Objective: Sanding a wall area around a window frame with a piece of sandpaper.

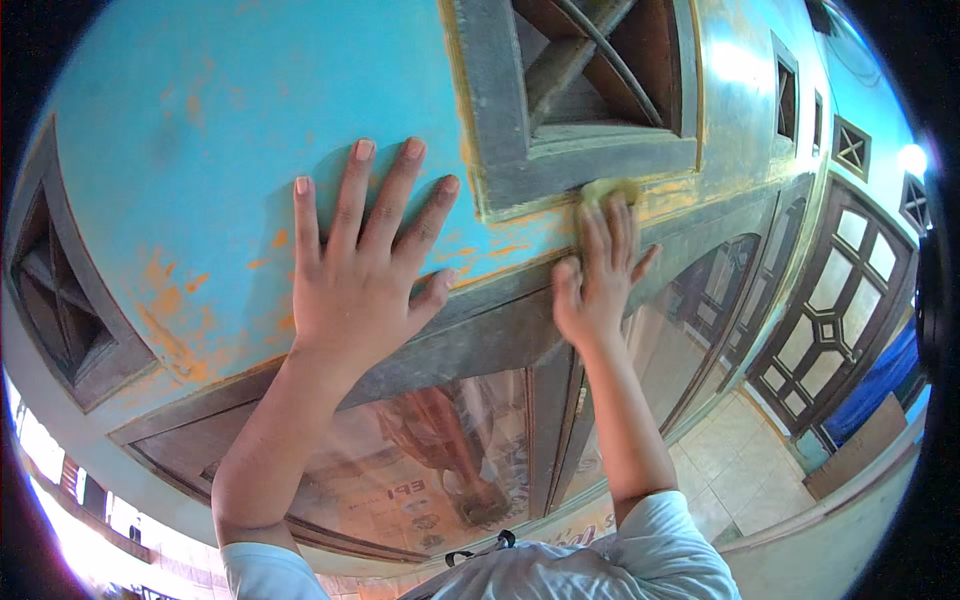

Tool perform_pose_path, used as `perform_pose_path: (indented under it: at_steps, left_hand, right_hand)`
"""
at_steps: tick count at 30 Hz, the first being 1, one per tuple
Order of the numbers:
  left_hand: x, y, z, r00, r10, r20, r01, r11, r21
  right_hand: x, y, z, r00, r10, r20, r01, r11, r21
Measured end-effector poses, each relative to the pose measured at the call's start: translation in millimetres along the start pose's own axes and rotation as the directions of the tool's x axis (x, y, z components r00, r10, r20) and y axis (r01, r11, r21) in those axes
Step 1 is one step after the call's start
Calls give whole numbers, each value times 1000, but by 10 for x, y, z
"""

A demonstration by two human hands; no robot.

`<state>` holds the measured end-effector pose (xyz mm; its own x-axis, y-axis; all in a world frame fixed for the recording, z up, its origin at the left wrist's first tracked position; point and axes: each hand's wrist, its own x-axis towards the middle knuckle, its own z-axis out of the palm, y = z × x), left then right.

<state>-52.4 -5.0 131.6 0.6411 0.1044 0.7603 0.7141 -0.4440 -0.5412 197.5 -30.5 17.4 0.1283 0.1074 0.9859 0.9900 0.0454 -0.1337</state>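
My left hand (360,262) lies with fingers spread against a blue painted wall (225,112) that has orange patches. To its right, my right hand (600,262) presses a yellowish pad or sheet (609,191), blurred, on the strip of wall between a wooden vent frame (600,169) and the dark wooden window frame (480,330). The fingers lie over the pad, so most of it is hidden. Orange and yellowish worn paint shows along this strip.
Glass window panes (465,450) with reflections are below my hands. A second wooden vent (64,292) is at the left. Farther right are a wood-and-glass door (832,315), a blue cloth (877,382), a leaning brown board (859,446) and a tiled floor (735,457).
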Motion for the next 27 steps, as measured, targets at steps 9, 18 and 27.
perform_pose_path:
  at_steps: [9, 18, 27]
  left_hand:
    - [113, 309, 151, 1000, -22, -11, 23, 997, 69]
    - [129, 317, 138, 1000, 2, -16, -1, 995, 104]
    - [109, 327, 121, 1000, -7, -27, 10, 992, 126]
  right_hand:
    - [-208, 14, -41, 967, -247, 67, 246, 969, 22]
    - [-257, 27, -89, 999, -50, 14, 49, 993, 106]
    - [-187, 296, 24, 992, 42, -121, -18, 981, 194]
